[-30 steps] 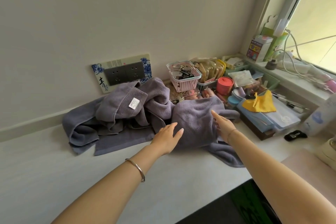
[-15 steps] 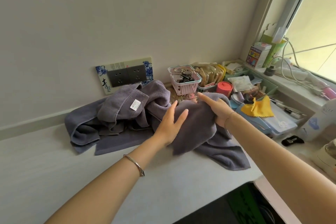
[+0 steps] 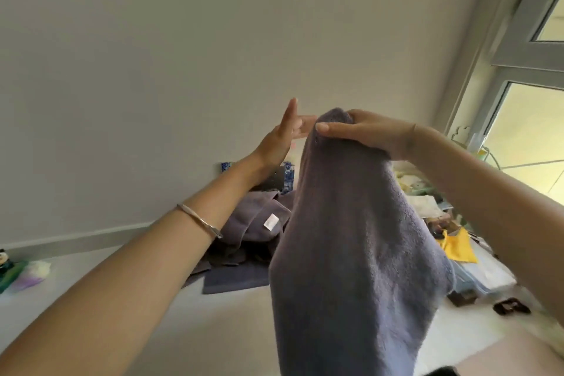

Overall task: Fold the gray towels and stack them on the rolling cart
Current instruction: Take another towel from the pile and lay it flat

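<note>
One towel (image 3: 351, 238) is held up above the tabletop (image 3: 213, 330) by the right hand (image 3: 369, 133). Its grip is clamped on the top of the cloth, with thumb and fingers curled round the bunched edge. The rest of the towel hangs down in a long gray fold toward the near edge of the view. The left hand (image 3: 279, 139) is raised just left of the towel's top, its grip apart and its fingers straight; whether the fingertips touch the cloth cannot be told. A thin bracelet (image 3: 200, 221) is worn on the left wrist. A second towel (image 3: 250, 223) is seen crumpled on the tabletop by the far wall, a white label (image 3: 271, 221) showing on it. At the right, a yellow cloth (image 3: 457, 246) is laid among small clutter below the window (image 3: 534, 137), and a black clip (image 3: 511, 306) lies nearer.
</note>
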`<state>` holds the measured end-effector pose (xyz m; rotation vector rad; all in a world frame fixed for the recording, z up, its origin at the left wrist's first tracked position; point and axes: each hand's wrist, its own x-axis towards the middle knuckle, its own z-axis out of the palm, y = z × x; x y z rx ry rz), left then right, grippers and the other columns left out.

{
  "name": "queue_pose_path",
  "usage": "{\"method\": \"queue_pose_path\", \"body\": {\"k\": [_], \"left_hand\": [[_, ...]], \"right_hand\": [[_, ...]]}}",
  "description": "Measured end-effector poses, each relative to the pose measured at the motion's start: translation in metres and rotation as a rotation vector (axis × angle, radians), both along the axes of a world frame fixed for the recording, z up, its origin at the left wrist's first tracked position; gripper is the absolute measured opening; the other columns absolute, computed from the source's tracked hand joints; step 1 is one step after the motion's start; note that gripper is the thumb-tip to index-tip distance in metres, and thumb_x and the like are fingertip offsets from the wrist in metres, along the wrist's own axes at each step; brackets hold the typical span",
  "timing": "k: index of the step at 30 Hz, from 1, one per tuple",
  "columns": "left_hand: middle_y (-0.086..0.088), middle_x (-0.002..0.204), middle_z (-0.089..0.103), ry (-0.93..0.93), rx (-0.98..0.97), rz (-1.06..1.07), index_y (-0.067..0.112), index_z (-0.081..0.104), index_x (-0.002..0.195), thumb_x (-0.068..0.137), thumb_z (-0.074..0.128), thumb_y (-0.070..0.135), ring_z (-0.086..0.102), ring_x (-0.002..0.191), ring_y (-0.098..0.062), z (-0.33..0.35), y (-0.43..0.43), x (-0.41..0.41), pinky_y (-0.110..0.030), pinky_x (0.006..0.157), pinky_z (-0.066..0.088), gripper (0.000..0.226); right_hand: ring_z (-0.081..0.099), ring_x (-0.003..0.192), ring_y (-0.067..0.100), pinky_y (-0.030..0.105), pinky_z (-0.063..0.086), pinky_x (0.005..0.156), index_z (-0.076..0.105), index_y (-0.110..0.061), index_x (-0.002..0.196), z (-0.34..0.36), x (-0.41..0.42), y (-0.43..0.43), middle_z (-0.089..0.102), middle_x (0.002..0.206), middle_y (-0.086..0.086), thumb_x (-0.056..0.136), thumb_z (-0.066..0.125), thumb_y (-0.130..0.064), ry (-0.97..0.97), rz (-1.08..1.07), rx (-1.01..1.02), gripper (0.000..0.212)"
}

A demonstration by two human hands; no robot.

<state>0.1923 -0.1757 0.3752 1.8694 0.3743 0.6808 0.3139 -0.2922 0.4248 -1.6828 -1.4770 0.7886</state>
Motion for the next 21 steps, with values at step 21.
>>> {"method": "queue_pose_path", "body": {"k": [21], "left_hand": [[-0.001, 0.101, 0.073, 0.320, 0.040, 0.049, 0.012, 0.069, 0.104, 0.092, 0.036, 0.058, 0.068, 0.095, -0.014, 0.076, 0.071, -0.232, -0.024, 0.085, 0.049, 0.058]], "right_hand": [[0.067, 0.098, 0.018, 0.026, 0.051, 0.087, 0.070, -0.010, 0.098, 0.033, -0.134, 0.088, 0.072, 0.104, 0.006, 0.069, 0.071, -0.055, -0.101, 0.336, -0.035, 0.053]]}}
